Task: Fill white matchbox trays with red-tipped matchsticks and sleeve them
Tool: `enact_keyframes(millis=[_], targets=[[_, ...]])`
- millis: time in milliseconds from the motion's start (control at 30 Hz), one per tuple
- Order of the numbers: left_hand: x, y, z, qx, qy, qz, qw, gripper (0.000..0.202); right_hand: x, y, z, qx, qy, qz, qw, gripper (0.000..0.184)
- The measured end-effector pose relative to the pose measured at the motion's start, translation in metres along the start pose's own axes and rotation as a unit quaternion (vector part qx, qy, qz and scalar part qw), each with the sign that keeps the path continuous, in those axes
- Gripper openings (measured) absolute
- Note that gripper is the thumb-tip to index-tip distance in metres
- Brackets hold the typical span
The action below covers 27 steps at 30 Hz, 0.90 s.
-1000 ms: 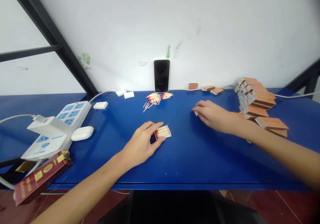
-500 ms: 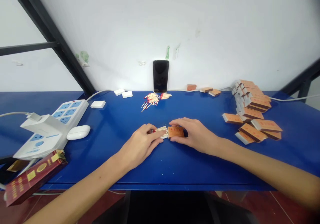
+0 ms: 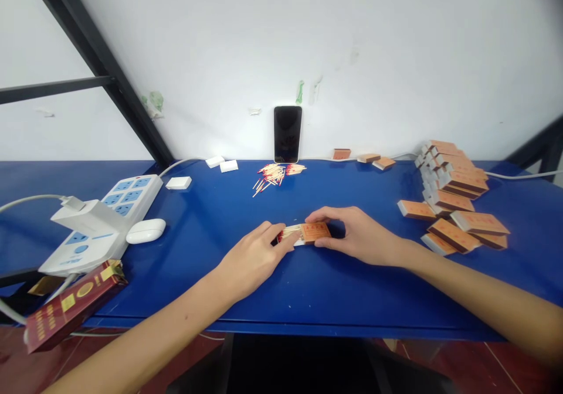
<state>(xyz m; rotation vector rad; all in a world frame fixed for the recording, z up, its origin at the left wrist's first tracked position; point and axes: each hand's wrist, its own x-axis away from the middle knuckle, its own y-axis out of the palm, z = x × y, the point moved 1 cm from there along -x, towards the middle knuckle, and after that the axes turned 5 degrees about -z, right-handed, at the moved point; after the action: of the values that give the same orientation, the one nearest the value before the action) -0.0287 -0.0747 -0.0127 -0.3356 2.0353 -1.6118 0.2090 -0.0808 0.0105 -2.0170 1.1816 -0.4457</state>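
A blue table with a glossy top bears a phone, upright along the far edge. Loose matches lie just in front of the phone. To its right sit three orange matchboxes, and farther right of it, a heap of matchboxes, some spilling nearer. Left of the phone lie three small white boxes; farther left and nearer, a power strip beside a rounded white case.

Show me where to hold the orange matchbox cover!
Probably pinch the orange cover by its near and far long edges, coming from the right, like the right hand does. It's a flat, small box, and the tray of matches is at its left end, so keep fingers off there.
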Motion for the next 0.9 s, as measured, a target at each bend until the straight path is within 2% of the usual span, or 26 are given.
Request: enact_keyframes(millis=[200, 367, 600, 900], targets=[[-0.003, -0.005, 0.004, -0.019, 0.017, -0.005, 1.0, 0.039, 0.002, 0.004, 0.002, -0.082, 0.024, 0.005, 0.996, 0.034], [-0.002, -0.004, 0.004, -0.012, 0.027, -0.01, 1.0, 0.04, 0.002, 0.005, 0.003, -0.025, 0.016, 0.02, 0.999, 0.031], [-0.003, -0.004, 0.004, -0.039, 0.05, -0.019, 0.998, 0.04, 0.001, -0.001, 0.01, -0.014, -0.001, 0.007, 1.0, 0.034], [-0.002, 0.0, 0.0, 0.008, 0.021, -0.023, 0.999, 0.039, 0.002, 0.001, 0.013, 0.089, -0.016, 0.015, 0.996, 0.034]])
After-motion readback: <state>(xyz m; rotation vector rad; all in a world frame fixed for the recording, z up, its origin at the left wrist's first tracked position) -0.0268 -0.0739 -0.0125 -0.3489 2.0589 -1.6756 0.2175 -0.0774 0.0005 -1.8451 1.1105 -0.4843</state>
